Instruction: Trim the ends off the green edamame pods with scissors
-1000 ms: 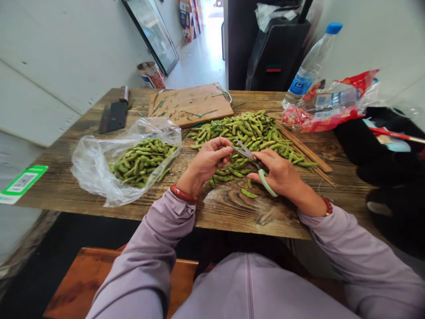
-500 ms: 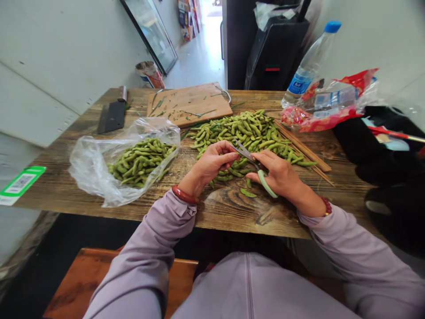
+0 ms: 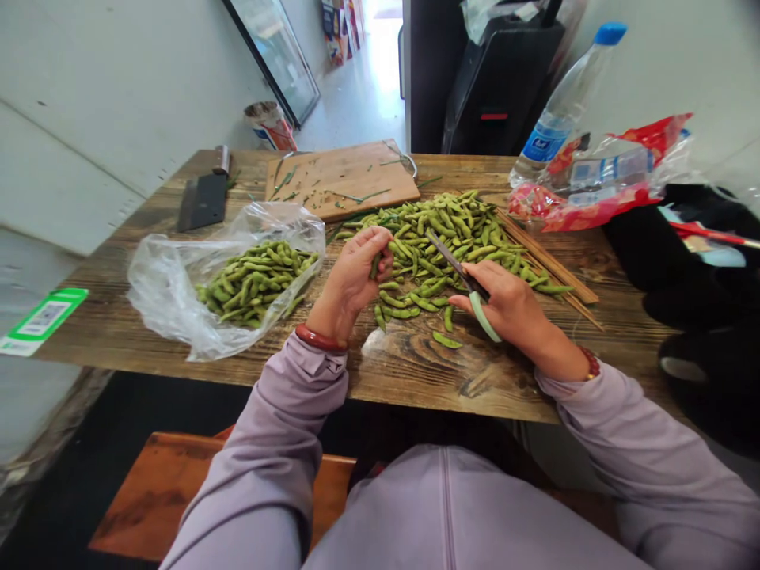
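My left hand [image 3: 363, 265] is closed round a green edamame pod [image 3: 375, 265], most of it hidden by the fingers. In my right hand [image 3: 504, 297] are scissors [image 3: 484, 317] with pale green handles, their blades together and pointing up and left. Behind both hands a heap of edamame pods [image 3: 457, 222] spreads over the wooden table [image 3: 409, 380]. A few pods lie loose at its near side, one of them a single flat pod [image 3: 447, 340]. To the left, a clear plastic bag [image 3: 160, 277] lies open with many edamame pods [image 3: 255, 281] inside.
A cutting board [image 3: 338, 178] with green scraps lies at the back, a cleaver [image 3: 203, 202] left of it. Wooden chopsticks [image 3: 552, 265] border the heap's right side. Farther right are a water bottle [image 3: 546, 138], red plastic packaging [image 3: 594, 210] and a black bag [image 3: 635, 245].
My left hand has moved left, away from the scissors, with the pod in its fingers. The scissors' blades have closed. The view has shifted slightly.
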`<control>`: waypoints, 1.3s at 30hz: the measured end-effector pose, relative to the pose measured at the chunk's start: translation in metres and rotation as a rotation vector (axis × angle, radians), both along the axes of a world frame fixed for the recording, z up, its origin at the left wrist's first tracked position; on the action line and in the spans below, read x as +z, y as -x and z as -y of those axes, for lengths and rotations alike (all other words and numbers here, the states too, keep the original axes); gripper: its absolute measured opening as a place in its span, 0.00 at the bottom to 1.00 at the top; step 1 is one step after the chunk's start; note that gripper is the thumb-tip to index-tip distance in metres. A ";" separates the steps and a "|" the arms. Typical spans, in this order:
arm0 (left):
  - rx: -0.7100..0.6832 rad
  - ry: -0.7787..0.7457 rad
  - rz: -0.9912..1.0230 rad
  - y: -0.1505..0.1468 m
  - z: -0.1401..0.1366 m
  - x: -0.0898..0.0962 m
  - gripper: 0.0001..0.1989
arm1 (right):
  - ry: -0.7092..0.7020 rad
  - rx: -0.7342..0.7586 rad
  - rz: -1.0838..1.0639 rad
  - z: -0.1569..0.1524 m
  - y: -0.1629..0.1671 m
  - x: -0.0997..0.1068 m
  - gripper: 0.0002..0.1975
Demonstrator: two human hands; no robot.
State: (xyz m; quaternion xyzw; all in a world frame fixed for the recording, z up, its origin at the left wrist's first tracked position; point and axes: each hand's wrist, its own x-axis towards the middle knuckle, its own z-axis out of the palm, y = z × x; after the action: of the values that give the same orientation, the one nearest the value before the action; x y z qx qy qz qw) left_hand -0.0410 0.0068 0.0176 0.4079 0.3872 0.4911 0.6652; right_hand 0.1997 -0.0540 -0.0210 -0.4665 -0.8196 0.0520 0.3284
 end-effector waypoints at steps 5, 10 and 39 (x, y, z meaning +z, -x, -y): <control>0.066 0.000 -0.076 0.011 -0.006 0.001 0.16 | -0.006 0.016 0.008 0.000 -0.001 -0.002 0.20; 0.021 -0.254 -0.533 0.019 -0.011 -0.006 0.05 | -0.004 0.008 0.021 0.000 -0.002 -0.003 0.20; -0.320 -0.682 -1.774 0.022 -0.005 -0.012 0.13 | -0.007 0.030 0.032 -0.002 -0.002 -0.006 0.19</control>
State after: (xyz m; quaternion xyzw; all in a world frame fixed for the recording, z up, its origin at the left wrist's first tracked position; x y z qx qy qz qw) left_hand -0.0632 0.0119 0.0061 0.8501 0.5255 -0.0063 0.0352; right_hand 0.2019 -0.0519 -0.0267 -0.4537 -0.8319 0.0467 0.3163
